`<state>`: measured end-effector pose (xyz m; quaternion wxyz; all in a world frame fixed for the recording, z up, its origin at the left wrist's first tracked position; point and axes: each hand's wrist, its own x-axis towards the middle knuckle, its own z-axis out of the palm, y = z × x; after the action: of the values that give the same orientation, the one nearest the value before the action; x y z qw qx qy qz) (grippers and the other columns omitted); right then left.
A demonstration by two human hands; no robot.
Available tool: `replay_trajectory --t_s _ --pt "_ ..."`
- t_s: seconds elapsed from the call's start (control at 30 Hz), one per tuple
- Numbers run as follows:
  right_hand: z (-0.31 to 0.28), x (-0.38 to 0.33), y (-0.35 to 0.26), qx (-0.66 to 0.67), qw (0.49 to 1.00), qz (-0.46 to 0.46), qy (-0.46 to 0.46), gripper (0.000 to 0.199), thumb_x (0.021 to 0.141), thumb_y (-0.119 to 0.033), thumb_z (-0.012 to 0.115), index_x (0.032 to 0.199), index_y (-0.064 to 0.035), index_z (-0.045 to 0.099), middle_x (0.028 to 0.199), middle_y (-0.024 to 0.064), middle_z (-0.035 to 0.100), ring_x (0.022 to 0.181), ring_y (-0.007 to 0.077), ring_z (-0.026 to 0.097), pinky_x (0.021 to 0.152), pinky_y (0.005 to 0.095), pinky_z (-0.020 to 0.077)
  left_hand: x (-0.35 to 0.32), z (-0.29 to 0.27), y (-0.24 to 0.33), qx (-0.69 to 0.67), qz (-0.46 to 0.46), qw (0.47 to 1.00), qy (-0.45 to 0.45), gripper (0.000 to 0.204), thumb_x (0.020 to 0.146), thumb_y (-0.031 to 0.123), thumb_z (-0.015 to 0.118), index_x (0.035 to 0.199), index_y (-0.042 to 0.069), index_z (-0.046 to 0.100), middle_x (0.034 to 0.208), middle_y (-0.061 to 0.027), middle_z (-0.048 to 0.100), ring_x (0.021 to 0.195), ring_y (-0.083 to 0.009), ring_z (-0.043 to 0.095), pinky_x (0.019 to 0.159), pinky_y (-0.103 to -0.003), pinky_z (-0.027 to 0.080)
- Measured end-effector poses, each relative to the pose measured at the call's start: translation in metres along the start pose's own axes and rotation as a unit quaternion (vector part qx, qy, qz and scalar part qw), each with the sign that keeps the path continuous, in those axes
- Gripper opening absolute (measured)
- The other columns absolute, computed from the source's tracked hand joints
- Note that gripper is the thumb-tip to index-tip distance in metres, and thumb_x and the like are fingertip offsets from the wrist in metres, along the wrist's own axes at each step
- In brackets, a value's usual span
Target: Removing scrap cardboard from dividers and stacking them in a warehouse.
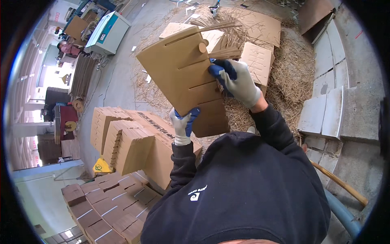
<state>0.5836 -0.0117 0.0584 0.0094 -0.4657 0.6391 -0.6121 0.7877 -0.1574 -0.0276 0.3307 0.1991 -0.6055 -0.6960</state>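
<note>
A brown cardboard sheet (178,67) with several long slots and a small round tab at its upper right is held up tilted in front of me. My left hand (185,124), in a white glove with blue-coated fingers, grips its lower left edge. At the sheet's right edge is my right hand (237,79), gloved the same way, its fingers curled and closed; what lies between them is hidden. Thin cardboard strips (225,53) show just beyond the sheet's right edge, above my right hand. Whether they are attached to it I cannot tell.
Cardboard scrap strips (290,87) litter the floor around flat slotted sheets (256,61). To the left stand stacked slotted cardboard pieces (126,142) by a large carton (156,158), near bundled stacks (105,203). A wooden handle (341,183) and concrete steps (361,114) are at right.
</note>
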Motion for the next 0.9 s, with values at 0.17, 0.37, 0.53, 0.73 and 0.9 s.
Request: replay_trajectory --t_s 0.17,0.37,0.53,0.73,0.9 --pt "0.002 -0.008 0.007 0.014 1.0 0.017 0.019 0.026 0.094 -0.018 0.061 0.104 0.0052 0.066 0.081 0.0163 0.069 0.071 0.022 0.068 0.066 0.0335 0.0514 0.001 -0.01 -0.004 -0.052 -0.056 0.996 -0.036 0.033 0.074 0.017 0.071 0.099 -0.003 0.065 0.085 -0.0073 0.068 0.07 -0.0142 0.065 0.072 -0.028 0.056" --pt "0.016 -0.012 0.021 0.358 0.921 0.153 0.031 0.029 0.1 -0.022 0.055 0.105 0.0044 0.066 0.088 0.0084 0.071 0.072 0.0132 0.066 0.067 0.0272 0.0516 0.0 -0.003 -0.013 -0.094 -0.029 0.994 -0.038 0.024 0.076 0.017 0.069 0.091 -0.002 0.065 0.079 -0.0037 0.065 0.067 -0.0122 0.061 0.069 -0.027 0.052" --pt "0.021 -0.01 -0.003 0.422 0.863 0.241 0.139 0.027 0.099 -0.019 0.057 0.107 0.0045 0.065 0.095 0.0095 0.072 0.082 0.0091 0.064 0.073 0.0263 0.0534 -0.005 -0.017 -0.036 -0.009 -0.016 0.998 0.055 0.035 0.083 0.012 0.065 0.115 -0.001 0.056 0.097 -0.0064 0.064 0.079 -0.0127 0.061 0.073 -0.028 0.052" --pt "0.022 -0.02 0.03 0.199 0.976 0.09 -0.016 0.048 0.087 -0.017 0.072 0.126 0.0053 0.057 0.113 0.0152 0.067 0.1 0.0165 0.064 0.09 0.0305 0.0528 -0.004 -0.059 -0.039 -0.025 -0.037 0.991 0.126 0.045 0.081 0.004 0.071 0.122 -0.004 0.053 0.106 -0.0132 0.066 0.091 -0.0212 0.067 0.084 -0.035 0.056" --pt "0.018 -0.015 0.035 0.35 0.927 0.106 -0.082 0.075 0.08 -0.014 0.079 0.142 0.0036 0.04 0.135 0.0135 0.054 0.122 0.0201 0.053 0.103 0.0353 0.0461 0.0 -0.044 -0.012 -0.077 -0.027 0.996 0.026 0.036 0.079 0.002 0.07 0.112 -0.006 0.058 0.097 -0.0122 0.068 0.084 -0.0222 0.069 0.08 -0.04 0.06"
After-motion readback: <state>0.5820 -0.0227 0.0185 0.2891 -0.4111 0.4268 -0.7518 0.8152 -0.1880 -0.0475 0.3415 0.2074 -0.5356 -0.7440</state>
